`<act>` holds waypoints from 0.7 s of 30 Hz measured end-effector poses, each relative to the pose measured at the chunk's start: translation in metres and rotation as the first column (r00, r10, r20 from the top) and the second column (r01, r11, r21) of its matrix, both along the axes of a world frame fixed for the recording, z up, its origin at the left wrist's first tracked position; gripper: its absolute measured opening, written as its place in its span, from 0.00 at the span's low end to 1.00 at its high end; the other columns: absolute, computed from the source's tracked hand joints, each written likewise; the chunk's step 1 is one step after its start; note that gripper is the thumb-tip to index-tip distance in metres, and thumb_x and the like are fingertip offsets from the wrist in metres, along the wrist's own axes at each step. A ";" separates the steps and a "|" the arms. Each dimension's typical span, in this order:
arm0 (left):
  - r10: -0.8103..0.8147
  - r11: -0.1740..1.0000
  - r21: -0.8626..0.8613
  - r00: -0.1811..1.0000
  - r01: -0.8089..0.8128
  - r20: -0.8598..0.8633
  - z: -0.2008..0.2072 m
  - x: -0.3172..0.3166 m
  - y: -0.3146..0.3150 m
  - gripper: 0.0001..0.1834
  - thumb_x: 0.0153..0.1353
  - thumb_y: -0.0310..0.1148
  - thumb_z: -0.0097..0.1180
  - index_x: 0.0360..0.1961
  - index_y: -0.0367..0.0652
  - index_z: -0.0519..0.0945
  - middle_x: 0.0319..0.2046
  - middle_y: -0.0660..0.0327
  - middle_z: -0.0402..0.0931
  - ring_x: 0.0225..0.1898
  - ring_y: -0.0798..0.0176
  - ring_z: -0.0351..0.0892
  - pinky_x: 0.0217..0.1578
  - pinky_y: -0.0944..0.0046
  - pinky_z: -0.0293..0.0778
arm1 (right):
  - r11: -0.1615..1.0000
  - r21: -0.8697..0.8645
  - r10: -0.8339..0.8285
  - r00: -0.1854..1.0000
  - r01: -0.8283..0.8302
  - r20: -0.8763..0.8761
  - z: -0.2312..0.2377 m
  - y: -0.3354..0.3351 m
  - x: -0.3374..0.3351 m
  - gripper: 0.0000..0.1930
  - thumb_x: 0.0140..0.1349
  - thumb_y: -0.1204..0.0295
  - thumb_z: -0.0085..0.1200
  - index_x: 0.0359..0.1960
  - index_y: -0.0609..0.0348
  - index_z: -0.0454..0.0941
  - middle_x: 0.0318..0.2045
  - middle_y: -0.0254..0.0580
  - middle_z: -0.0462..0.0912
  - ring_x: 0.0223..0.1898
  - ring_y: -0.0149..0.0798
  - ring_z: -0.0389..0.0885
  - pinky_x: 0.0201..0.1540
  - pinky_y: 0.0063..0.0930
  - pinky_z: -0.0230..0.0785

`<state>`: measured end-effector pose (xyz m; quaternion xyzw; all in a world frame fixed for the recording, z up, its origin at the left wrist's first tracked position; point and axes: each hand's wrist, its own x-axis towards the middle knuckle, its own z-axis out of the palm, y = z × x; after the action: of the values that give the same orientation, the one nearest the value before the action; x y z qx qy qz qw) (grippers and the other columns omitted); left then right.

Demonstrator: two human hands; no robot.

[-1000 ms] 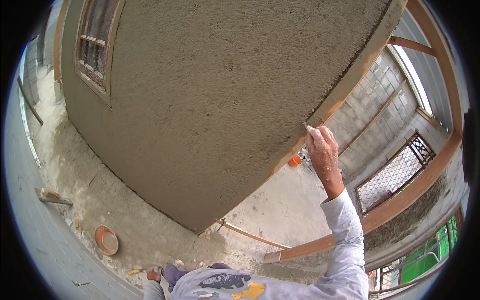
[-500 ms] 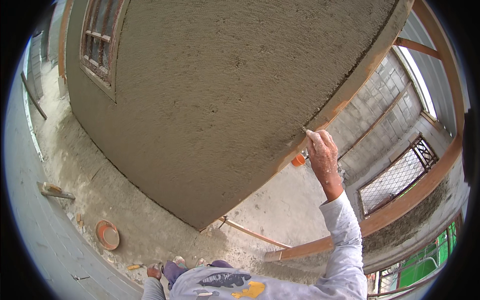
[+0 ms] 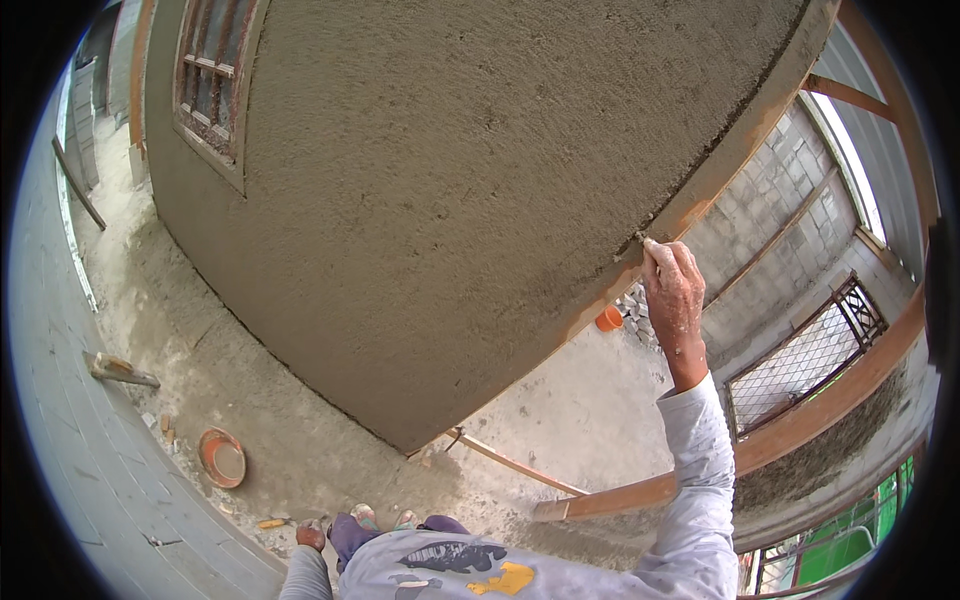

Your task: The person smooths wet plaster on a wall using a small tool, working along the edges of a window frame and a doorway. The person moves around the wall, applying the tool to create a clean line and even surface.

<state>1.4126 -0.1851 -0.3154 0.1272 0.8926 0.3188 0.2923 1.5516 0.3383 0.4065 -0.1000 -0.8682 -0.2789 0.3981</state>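
My right hand [image 3: 674,290] is raised to the right edge of a grey plastered wall [image 3: 430,210]. Its thumb and fingers are pinched together at the line where the rough plaster meets a wooden edge board [image 3: 690,205]. A small grey bit shows at the fingertips, too small to name. Low by my body, my left hand [image 3: 311,536] hangs with its fingers curled; what they hold, if anything, is hidden. Beside it, a tool with a yellow-orange handle [image 3: 272,523] seems to lie on the floor.
An orange basin [image 3: 222,458] and a wooden float [image 3: 122,370] lie at the left. Past the wall's edge are an orange bucket [image 3: 609,319] and rubble. A wooden beam [image 3: 740,465] curves across the right; a barred window [image 3: 212,80] sits at upper left.
My right hand has moved slightly up and to the right along the plaster edge, still pinched. The whole view has shifted a little; my left hand stays low.
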 end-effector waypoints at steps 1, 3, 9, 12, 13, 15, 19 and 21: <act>0.019 1.000 -0.018 1.000 -0.019 0.020 0.003 0.000 0.001 0.20 0.72 0.42 0.57 0.50 0.35 0.88 0.52 0.37 0.86 0.57 0.35 0.84 0.61 0.47 0.77 | 1.000 0.016 -0.003 1.000 0.003 0.007 0.000 0.000 -0.002 0.13 0.62 0.83 0.67 0.48 0.60 0.83 0.38 0.44 0.82 0.42 0.49 0.84 0.46 0.41 0.80; 0.059 0.997 -0.052 0.996 -0.056 0.063 0.005 0.003 0.002 0.20 0.72 0.41 0.56 0.51 0.35 0.88 0.52 0.37 0.86 0.57 0.36 0.84 0.61 0.47 0.77 | 1.000 0.005 0.025 0.999 -0.025 0.028 -0.008 -0.002 0.000 0.14 0.62 0.83 0.67 0.48 0.60 0.83 0.38 0.43 0.82 0.42 0.49 0.84 0.46 0.41 0.79; -0.093 0.996 -0.003 0.992 0.093 -0.082 -0.012 0.003 -0.007 0.21 0.74 0.41 0.55 0.52 0.34 0.87 0.51 0.38 0.86 0.56 0.36 0.85 0.59 0.49 0.79 | 1.000 -0.025 0.005 1.000 -0.005 -0.001 -0.004 0.000 -0.001 0.15 0.60 0.83 0.67 0.49 0.60 0.83 0.39 0.44 0.82 0.44 0.49 0.84 0.48 0.42 0.79; 0.033 0.999 -0.001 0.995 -0.033 0.094 0.013 0.010 -0.007 0.22 0.73 0.42 0.55 0.52 0.33 0.87 0.51 0.37 0.86 0.56 0.36 0.85 0.59 0.49 0.79 | 0.999 -0.041 0.028 0.998 -0.026 0.055 -0.029 0.001 0.004 0.14 0.61 0.82 0.66 0.49 0.61 0.83 0.39 0.44 0.82 0.44 0.48 0.84 0.48 0.42 0.79; 0.007 1.000 -0.004 0.997 -0.007 0.071 0.011 0.009 -0.007 0.22 0.73 0.43 0.55 0.53 0.33 0.87 0.51 0.37 0.86 0.55 0.36 0.85 0.59 0.49 0.79 | 0.998 -0.052 0.036 0.997 -0.032 0.070 -0.034 0.001 0.006 0.14 0.61 0.82 0.66 0.49 0.61 0.83 0.39 0.44 0.82 0.44 0.48 0.84 0.48 0.42 0.79; -0.044 0.999 -0.018 0.999 0.045 0.023 0.007 0.008 -0.011 0.23 0.73 0.44 0.55 0.53 0.33 0.87 0.52 0.36 0.86 0.55 0.36 0.85 0.59 0.49 0.79 | 0.999 -0.041 0.016 0.998 -0.014 0.056 -0.032 0.001 0.010 0.15 0.62 0.81 0.67 0.50 0.61 0.83 0.39 0.44 0.82 0.44 0.49 0.84 0.48 0.42 0.79; -0.014 0.995 -0.094 1.000 0.016 0.017 0.010 0.013 -0.015 0.24 0.73 0.46 0.56 0.54 0.34 0.87 0.51 0.35 0.86 0.55 0.35 0.85 0.59 0.48 0.79 | 0.999 -0.030 0.014 0.999 -0.013 0.033 -0.024 0.006 0.004 0.15 0.62 0.81 0.67 0.51 0.61 0.83 0.39 0.46 0.82 0.43 0.48 0.83 0.48 0.42 0.78; 0.020 0.996 -0.089 0.999 -0.016 0.039 0.018 0.015 -0.017 0.24 0.73 0.46 0.56 0.54 0.34 0.87 0.51 0.35 0.86 0.55 0.35 0.84 0.60 0.48 0.79 | 0.999 -0.036 0.009 0.997 -0.006 0.083 -0.039 0.002 0.005 0.14 0.63 0.81 0.66 0.50 0.61 0.83 0.39 0.46 0.82 0.43 0.48 0.83 0.49 0.41 0.78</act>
<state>1.4274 -0.2023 -0.2970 0.0997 0.9009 0.2842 0.3125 1.5566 0.3407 0.3672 -0.0920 -0.8892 -0.2657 0.3609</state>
